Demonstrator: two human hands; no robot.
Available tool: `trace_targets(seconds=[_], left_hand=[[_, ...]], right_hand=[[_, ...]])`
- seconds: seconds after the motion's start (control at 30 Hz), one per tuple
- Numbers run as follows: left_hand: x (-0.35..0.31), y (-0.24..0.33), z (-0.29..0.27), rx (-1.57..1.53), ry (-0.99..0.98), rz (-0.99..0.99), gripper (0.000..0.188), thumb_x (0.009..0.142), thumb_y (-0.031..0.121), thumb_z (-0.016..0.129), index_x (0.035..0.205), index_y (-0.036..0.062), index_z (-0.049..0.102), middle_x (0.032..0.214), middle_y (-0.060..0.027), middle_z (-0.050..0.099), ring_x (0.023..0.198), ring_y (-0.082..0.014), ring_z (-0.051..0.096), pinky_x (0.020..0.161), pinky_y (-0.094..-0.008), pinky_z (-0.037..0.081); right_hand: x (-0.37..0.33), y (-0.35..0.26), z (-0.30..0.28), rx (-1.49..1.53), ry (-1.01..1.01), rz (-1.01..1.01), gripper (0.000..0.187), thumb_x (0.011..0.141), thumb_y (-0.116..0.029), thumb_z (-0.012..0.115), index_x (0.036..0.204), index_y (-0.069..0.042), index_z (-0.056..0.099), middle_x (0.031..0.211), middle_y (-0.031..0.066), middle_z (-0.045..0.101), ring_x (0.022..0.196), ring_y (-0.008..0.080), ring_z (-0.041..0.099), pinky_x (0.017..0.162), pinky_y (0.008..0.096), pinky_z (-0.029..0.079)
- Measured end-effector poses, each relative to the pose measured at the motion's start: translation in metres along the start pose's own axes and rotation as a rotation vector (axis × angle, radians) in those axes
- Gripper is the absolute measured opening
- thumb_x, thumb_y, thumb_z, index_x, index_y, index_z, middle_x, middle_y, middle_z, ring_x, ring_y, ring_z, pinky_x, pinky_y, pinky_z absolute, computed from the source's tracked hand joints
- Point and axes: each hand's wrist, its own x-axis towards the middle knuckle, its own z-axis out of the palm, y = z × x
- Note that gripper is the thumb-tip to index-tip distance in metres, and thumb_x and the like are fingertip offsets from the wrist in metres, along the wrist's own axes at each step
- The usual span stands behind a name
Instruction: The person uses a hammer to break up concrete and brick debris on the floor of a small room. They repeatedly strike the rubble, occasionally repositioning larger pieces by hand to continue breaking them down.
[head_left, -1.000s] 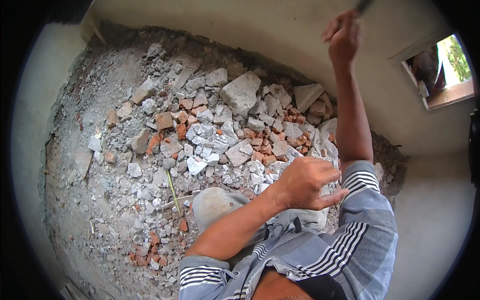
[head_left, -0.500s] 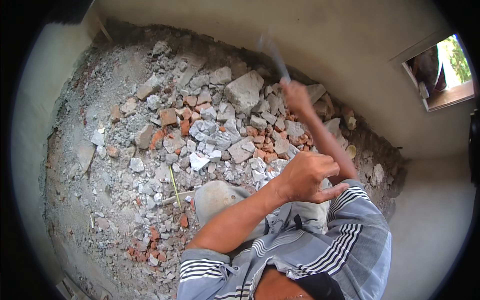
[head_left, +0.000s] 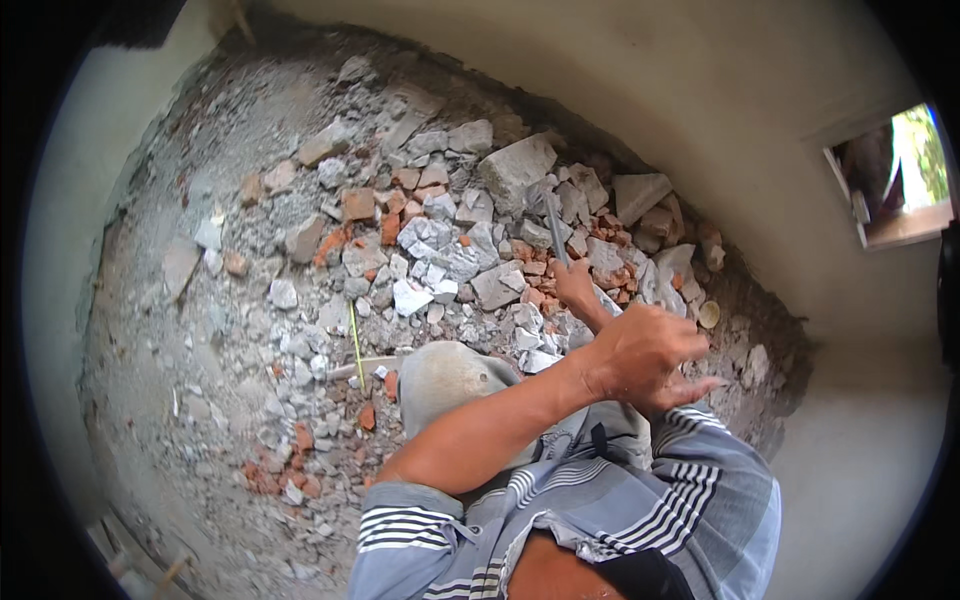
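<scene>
My right hand is wrapped round the handle of a hammer. The grey hammer head is down among broken masonry, just beside a large pale concrete block. My left hand is raised in front of my body, crossing over my right forearm. Its fingers are bent, the thumb stands apart from them, and nothing shows between. White-grey rubble lumps and red brick pieces lie around the hammer. My left forearm and hand hide part of my right arm.
Rubble and dust cover the floor. A thin yellow-green strip lies by my knee, near a flat wooden piece. Plastered walls close in the space, with a small window opening at the right. A round pale object lies right of my hands.
My right hand has swung the hammer down from the raised position by the wall onto the rubble. The left hand stays nearly in place. The view has shifted slightly.
</scene>
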Motion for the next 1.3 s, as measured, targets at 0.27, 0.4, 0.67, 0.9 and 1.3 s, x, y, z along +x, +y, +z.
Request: trace_targets(seconds=[0.27,0.4,0.67,0.9,1.3], left_hand=[[-0.006,0.002,0.006,-0.029,0.035,-0.002,0.035,0.079,0.034,0.077,0.069,0.0061,0.058,0.063,-0.0091,0.055,0.061,-0.0308,0.061,0.057,-0.0412,0.048],[-0.005,0.004,0.008,0.036,0.055,0.034,0.035,0.079,0.035,0.076,0.07,0.0065,0.059,0.064,-0.0095,0.056,0.064,-0.0315,0.063,0.057,-0.0422,0.049],[-0.013,0.009,-0.006,0.106,0.032,-0.044,0.042,0.078,0.045,0.073,0.066,0.0075,0.061,0.067,-0.0122,0.062,0.068,-0.0348,0.065,0.061,-0.0455,0.051],[-0.008,0.009,-0.005,0.051,0.098,-0.02,0.038,0.077,0.041,0.073,0.067,0.0068,0.059,0.067,-0.0107,0.058,0.066,-0.0334,0.063,0.058,-0.0441,0.05],[-0.012,0.011,-0.013,0.069,0.153,0.002,0.039,0.078,0.039,0.075,0.066,0.0064,0.057,0.066,-0.0099,0.057,0.064,-0.0327,0.062,0.055,-0.0429,0.047]], right_hand=[[-0.014,-0.082,-0.179,1.051,0.433,-0.299,0.038,0.103,-0.039,0.056,0.081,-0.009,0.05,0.058,-0.0004,0.05,0.045,0.0076,0.046,0.039,0.025,0.036],[-0.01,-0.085,-0.147,1.265,0.503,-0.616,0.034,0.106,-0.031,0.049,0.082,-0.007,0.049,0.06,0.0032,0.051,0.046,0.0091,0.046,0.04,0.0276,0.035],[-0.033,0.011,0.013,-0.053,-0.202,-0.142,0.045,0.095,-0.041,0.058,0.096,0.003,0.067,0.076,0.0262,0.066,0.075,0.0417,0.066,0.069,0.0495,0.049],[-0.012,-0.082,-0.08,0.663,0.045,-0.212,0.042,0.104,-0.036,0.054,0.071,-0.01,0.053,0.057,0.0006,0.05,0.042,0.0077,0.042,0.04,0.0268,0.033],[-0.081,-0.033,0.094,0.273,-0.437,-0.187,0.05,0.097,-0.043,0.055,0.089,0.005,0.065,0.079,0.0287,0.065,0.083,0.0424,0.066,0.074,0.0491,0.047]])
